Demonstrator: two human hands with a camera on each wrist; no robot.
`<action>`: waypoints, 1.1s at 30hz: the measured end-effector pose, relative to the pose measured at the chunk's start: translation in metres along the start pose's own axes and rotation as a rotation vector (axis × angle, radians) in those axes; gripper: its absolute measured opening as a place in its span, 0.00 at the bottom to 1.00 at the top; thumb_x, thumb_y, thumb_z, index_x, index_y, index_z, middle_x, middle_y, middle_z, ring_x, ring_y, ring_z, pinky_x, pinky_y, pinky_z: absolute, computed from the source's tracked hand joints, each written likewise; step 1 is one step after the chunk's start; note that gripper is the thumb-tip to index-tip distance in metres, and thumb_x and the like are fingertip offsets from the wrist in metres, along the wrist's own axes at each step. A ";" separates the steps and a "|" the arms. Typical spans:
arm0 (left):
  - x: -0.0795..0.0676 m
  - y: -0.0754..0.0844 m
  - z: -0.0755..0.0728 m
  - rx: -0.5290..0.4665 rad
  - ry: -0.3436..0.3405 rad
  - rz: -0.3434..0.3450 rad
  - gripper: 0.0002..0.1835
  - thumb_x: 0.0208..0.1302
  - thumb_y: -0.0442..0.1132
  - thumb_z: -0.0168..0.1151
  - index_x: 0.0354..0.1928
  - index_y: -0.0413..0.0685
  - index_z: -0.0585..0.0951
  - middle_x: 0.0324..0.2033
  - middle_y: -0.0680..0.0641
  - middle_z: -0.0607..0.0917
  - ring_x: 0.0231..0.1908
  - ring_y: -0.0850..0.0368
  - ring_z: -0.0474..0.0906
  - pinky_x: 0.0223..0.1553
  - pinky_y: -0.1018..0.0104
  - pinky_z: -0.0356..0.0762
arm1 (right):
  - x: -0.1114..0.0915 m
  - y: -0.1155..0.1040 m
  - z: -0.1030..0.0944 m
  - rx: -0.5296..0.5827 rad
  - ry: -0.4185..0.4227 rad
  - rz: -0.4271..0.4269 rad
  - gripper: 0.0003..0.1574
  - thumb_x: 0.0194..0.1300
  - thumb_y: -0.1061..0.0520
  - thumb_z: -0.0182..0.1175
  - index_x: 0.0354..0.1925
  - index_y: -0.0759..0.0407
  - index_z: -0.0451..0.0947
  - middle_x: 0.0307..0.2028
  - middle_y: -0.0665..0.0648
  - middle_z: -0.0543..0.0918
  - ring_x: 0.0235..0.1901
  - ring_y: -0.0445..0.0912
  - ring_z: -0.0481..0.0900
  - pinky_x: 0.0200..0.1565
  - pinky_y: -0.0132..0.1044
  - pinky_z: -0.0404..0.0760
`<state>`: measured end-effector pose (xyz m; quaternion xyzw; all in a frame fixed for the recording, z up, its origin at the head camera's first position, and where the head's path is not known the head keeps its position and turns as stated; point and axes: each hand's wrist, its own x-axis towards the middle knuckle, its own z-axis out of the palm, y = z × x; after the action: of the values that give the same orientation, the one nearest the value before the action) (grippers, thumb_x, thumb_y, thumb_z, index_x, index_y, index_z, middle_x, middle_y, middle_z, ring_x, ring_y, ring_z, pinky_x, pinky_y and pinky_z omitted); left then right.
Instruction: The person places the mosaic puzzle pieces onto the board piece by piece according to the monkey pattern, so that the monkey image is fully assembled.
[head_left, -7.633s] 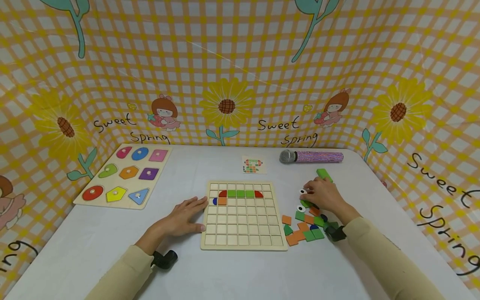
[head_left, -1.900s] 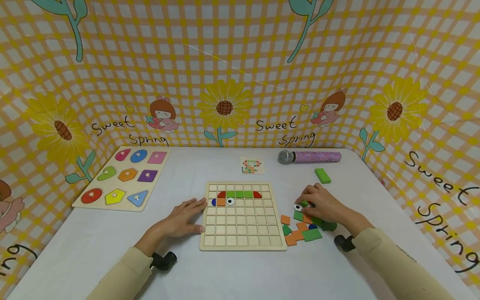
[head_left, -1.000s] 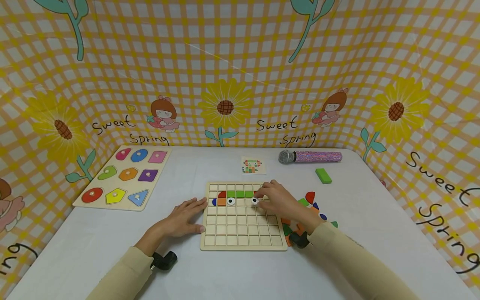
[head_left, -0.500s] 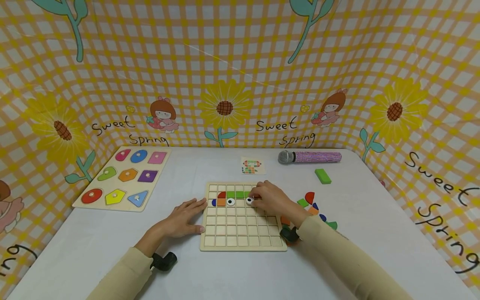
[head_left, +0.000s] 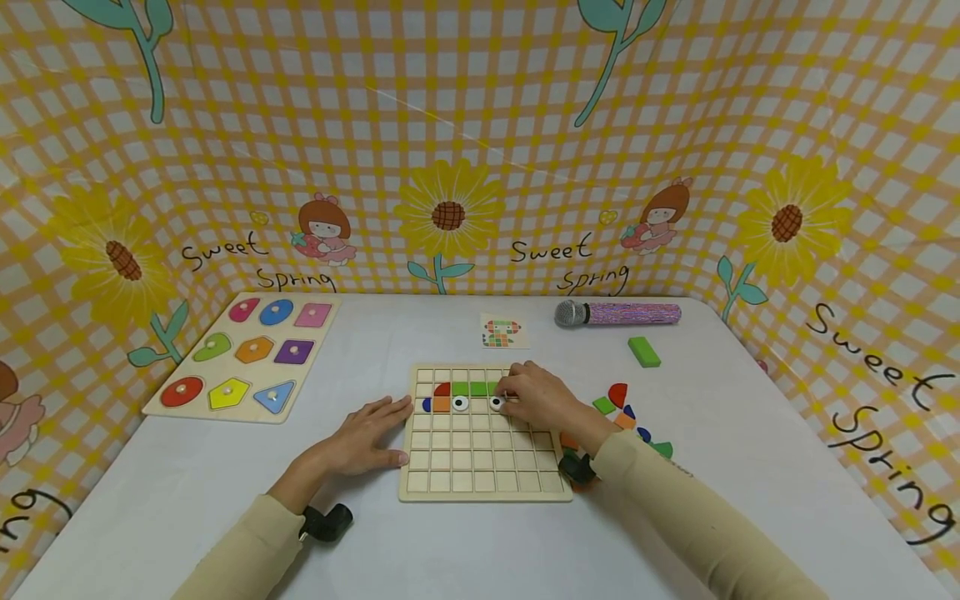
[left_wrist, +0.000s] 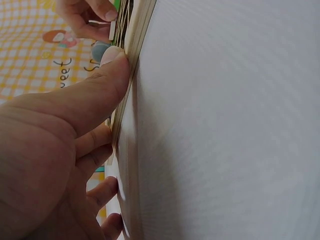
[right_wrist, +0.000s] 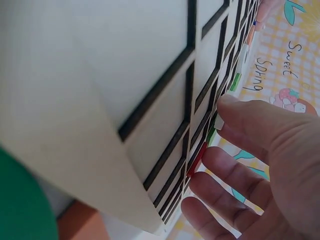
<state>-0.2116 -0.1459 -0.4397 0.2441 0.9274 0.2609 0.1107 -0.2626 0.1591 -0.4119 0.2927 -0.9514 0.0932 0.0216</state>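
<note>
A pale wooden grid board (head_left: pixel 483 461) lies flat in the middle of the table. My left hand (head_left: pixel 363 437) rests against its left edge, thumb and fingers touching the rim. Over the upper right of the grid, my right hand (head_left: pixel 538 397) pinches a white eye tile (head_left: pixel 497 404) between thumb and index finger; the right wrist view shows it edge-on. Another eye tile (head_left: pixel 461 403) sits in the same row, beside an orange square (head_left: pixel 442 404) and a blue rounded tile (head_left: pixel 427 405). Above are a red quarter-round tile (head_left: pixel 444 389) and green squares (head_left: pixel 470 389); my right hand covers that row's right end.
Several loose tiles, among them a red one (head_left: pixel 618 394), lie right of the board, partly under my right sleeve. Behind stand a small pattern card (head_left: pixel 504 332), a glittery microphone (head_left: pixel 632 314) and a green block (head_left: pixel 644 352). A shape puzzle (head_left: pixel 255 350) lies at the left.
One eye tile came onto the board beside the orange square. My right hand then brought a second from the loose pile and shifted it slightly left. The left hand stayed put.
</note>
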 end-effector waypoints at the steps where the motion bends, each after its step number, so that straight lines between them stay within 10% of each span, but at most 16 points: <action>1: 0.000 0.000 0.000 0.002 0.001 0.001 0.41 0.59 0.51 0.63 0.71 0.46 0.59 0.73 0.46 0.57 0.73 0.39 0.46 0.65 0.32 0.46 | 0.000 0.000 0.000 -0.001 0.004 -0.003 0.12 0.57 0.52 0.67 0.41 0.50 0.84 0.34 0.51 0.78 0.32 0.42 0.68 0.29 0.32 0.67; 17: 0.000 0.000 -0.001 -0.007 0.001 0.011 0.41 0.60 0.50 0.63 0.71 0.46 0.59 0.73 0.45 0.57 0.73 0.39 0.46 0.65 0.32 0.46 | -0.005 0.003 -0.004 0.032 0.018 0.000 0.14 0.58 0.51 0.66 0.44 0.51 0.84 0.37 0.52 0.80 0.35 0.44 0.69 0.35 0.34 0.68; 33: -0.001 -0.001 -0.001 -0.008 -0.008 0.009 0.41 0.60 0.50 0.63 0.71 0.46 0.58 0.73 0.45 0.56 0.73 0.38 0.45 0.65 0.30 0.45 | -0.060 0.020 -0.022 -0.014 0.082 0.021 0.15 0.55 0.52 0.68 0.42 0.55 0.84 0.38 0.53 0.82 0.38 0.47 0.71 0.40 0.39 0.70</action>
<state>-0.2117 -0.1473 -0.4391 0.2491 0.9247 0.2642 0.1143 -0.2243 0.2123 -0.3989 0.2787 -0.9533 0.0988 0.0619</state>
